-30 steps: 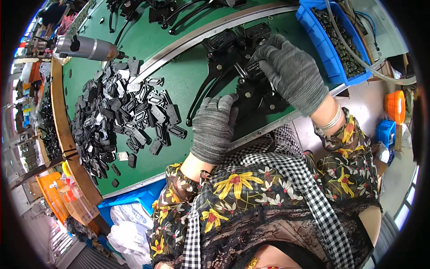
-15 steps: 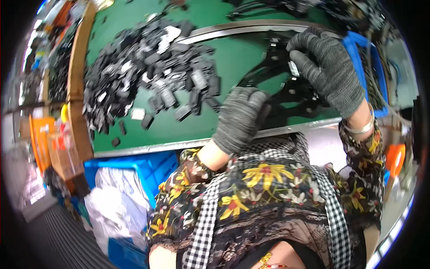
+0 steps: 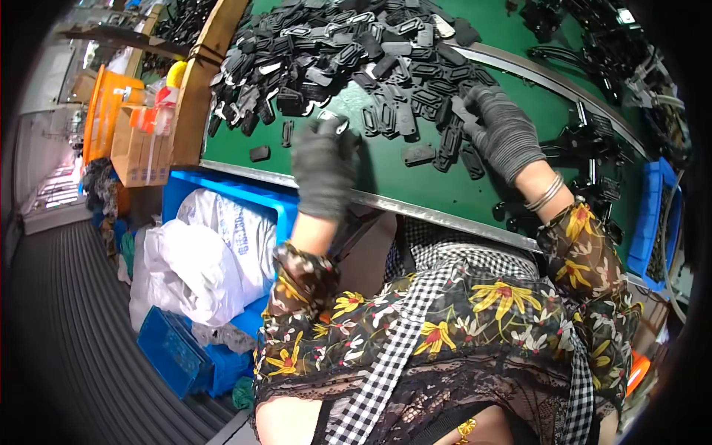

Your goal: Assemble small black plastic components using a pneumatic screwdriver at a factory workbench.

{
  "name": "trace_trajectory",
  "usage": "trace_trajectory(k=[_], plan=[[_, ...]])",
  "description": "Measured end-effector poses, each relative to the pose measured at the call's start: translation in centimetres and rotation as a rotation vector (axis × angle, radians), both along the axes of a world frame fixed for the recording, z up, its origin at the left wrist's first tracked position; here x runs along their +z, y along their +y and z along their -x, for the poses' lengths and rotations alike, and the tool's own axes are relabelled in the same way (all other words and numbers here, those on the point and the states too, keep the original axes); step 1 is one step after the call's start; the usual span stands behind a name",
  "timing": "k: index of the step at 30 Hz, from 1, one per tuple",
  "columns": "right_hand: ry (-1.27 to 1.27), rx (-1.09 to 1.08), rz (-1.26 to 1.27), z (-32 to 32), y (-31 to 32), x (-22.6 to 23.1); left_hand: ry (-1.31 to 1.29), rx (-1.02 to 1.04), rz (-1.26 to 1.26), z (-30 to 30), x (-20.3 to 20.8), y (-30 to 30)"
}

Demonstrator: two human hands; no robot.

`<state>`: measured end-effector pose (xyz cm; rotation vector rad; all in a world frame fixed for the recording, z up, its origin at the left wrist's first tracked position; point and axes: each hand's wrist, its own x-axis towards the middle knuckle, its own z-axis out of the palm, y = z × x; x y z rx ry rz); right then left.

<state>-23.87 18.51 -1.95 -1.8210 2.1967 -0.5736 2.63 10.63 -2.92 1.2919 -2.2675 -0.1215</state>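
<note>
My left hand, in a grey knit glove, is over the near edge of the green table, smeared by motion. Its fingertips reach a small whitish piece and partly cover it; whether they grip it is unclear. At the right side of a heap of black plastic pieces, my gloved right hand has its fingers closed on a black plastic piece. Several similar flat pieces with oblong frames lie beside it. Black bracket-like assemblies with shiny parts are to the right of that hand.
A metal strip crosses the green table behind my right hand. A wooden board borders the left side. Below stands a blue crate with white plastic bags. Another blue bin is at the right.
The view has swung left. My right hand has moved from the black assemblies to the heap of pieces. My left hand has moved left to the whitish piece.
</note>
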Motion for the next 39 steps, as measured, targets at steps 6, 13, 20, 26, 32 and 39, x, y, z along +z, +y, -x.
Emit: trace_trajectory(k=[6, 13, 20, 26, 32, 39], plan=[[-0.109, 0.045, 0.086, 0.6, -0.6, 0.1, -0.276, -0.128, -0.163, -3.7, -0.2, -7.4], [-0.655, 0.026, 0.225, 1.9, 1.7, 3.4, 0.368, -0.553, -0.323, 0.6, 0.3, -5.5], [-1.088, -0.091, 0.063, 3.9, 5.7, 6.6, 0.494, -0.678, -0.645, 12.2, 5.9, 2.2], [-0.966, -0.324, 0.235, 5.0, 9.6, 6.4, 0.445, -0.727, -0.731, 17.4, 4.9, 4.7], [-0.992, -0.545, 0.366, 6.1, 13.3, 7.0, 0.853, -0.601, -1.575, 19.9, 4.7, 7.6], [-0.907, -0.614, 0.418, 5.4, 15.5, 7.2, 0.88, -0.485, -1.79, 20.9, 4.9, 9.3]])
